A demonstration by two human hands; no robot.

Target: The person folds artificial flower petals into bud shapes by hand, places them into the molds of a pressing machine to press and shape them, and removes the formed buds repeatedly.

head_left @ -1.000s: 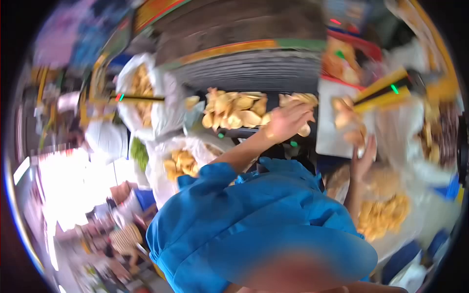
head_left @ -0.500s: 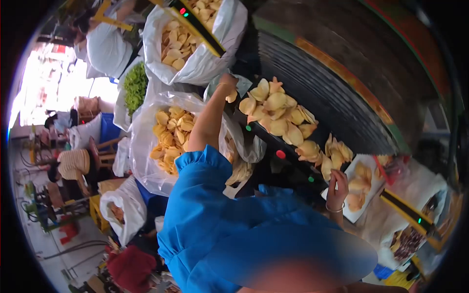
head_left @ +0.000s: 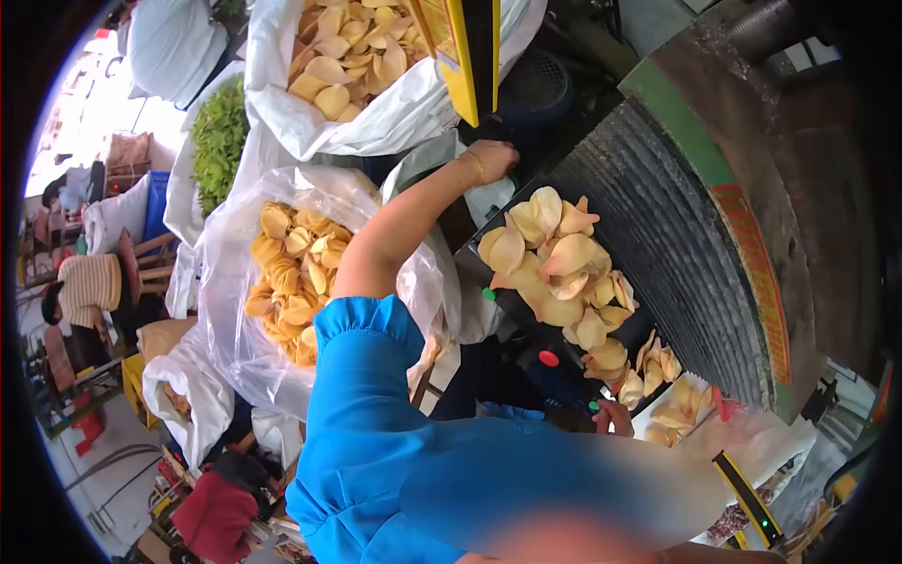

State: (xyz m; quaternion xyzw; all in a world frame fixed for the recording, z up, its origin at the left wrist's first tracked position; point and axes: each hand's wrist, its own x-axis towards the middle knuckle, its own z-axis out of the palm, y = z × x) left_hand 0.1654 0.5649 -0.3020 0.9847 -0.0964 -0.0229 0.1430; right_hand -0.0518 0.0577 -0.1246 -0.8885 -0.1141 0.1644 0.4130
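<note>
My left hand (head_left: 493,160) reaches far forward, fingers curled down at the corner of a dark machine bed; what is in them is hidden. Close to it, a pile of pale yellow petal-shaped pieces (head_left: 568,258) lies on the bed beside a black ribbed surface (head_left: 648,207). Partly covered by my blue sleeve, my right hand (head_left: 615,418) has its fingers bent, with no piece visible in them. A green button (head_left: 594,406) is right beside those fingers. More pieces lie in a white tray (head_left: 648,430) just right of that hand.
A clear plastic bag (head_left: 225,320) of yellow pieces stands at left, and a white sack (head_left: 282,122) of paler pieces at the front. A yellow-black bar (head_left: 460,66) juts in overhead. The red button (head_left: 549,358) is on the machine's edge. A person in a striped top (head_left: 89,282) sits at far left.
My left hand has moved up and right, past the near end of the bed, and the piece by it no longer shows. My right hand has drawn back from the pile. The view has shifted.
</note>
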